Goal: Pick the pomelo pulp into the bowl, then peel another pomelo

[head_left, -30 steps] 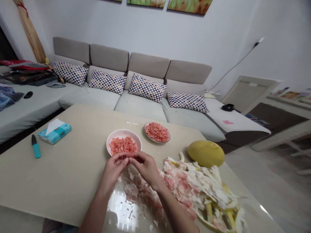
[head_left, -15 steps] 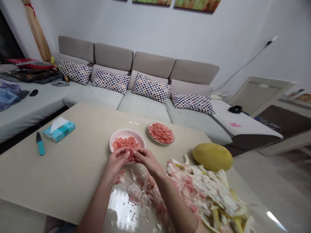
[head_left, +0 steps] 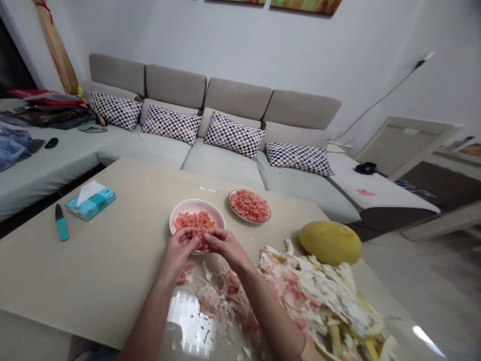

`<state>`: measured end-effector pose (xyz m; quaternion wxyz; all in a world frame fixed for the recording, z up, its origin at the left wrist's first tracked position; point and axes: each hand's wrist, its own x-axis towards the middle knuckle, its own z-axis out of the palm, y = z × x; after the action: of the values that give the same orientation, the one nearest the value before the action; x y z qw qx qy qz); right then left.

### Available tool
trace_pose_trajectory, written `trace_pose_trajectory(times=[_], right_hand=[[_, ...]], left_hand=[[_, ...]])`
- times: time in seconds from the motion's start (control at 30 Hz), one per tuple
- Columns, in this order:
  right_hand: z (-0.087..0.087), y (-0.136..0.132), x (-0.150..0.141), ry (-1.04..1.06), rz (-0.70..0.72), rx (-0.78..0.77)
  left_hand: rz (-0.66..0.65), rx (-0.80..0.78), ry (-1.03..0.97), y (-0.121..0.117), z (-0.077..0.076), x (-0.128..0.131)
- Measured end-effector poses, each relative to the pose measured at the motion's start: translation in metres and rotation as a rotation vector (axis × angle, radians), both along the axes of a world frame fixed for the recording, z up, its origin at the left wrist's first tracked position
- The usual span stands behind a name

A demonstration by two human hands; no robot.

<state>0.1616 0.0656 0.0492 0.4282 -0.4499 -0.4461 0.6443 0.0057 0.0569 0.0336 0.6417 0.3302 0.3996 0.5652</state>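
Both hands meet over the near side of a white bowl (head_left: 182,206) that holds red pomelo pulp (head_left: 193,219). My left hand (head_left: 180,249) has its thumb and fingers pinched on a piece of pomelo flesh (head_left: 199,240). From the other side, my right hand (head_left: 226,247) pinches the same small red piece; the fingers partly hide it. Just below the bowl, a pink pomelo segment (head_left: 185,274) lies on the table near my left wrist. Torn membranes (head_left: 208,298) and seeds are scattered beneath my forearms.
Behind the bowl stands a dark-rimmed plate (head_left: 230,201) heaped with pulp. A whole yellow pomelo (head_left: 330,242) and a pile of peel (head_left: 323,288) occupy the right side. At left lie a tissue pack (head_left: 91,201) and a turquoise-handled knife (head_left: 62,225). A sofa (head_left: 221,165) borders the table's far side.
The hands stay over the bowl, fingers pinched, with only a very slight shift. The camera view has moved a little; the bowl, plate and peel keep their places.
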Motion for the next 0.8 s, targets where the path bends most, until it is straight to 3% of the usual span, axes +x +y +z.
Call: trace_pose_trajectory(times=[0.3, 0.8], right_hand=[[-0.002, 0.002, 0.002, 0.171, -0.017, -0.087], [-0.002, 0.001, 0.0, 0.046, 0.01, -0.049]], left_hand=[[-0.063, 0.004, 0.048, -0.005, 0.011, -0.001], [0.021, 0.171, 0.565, 0.0, -0.001, -0.005]])
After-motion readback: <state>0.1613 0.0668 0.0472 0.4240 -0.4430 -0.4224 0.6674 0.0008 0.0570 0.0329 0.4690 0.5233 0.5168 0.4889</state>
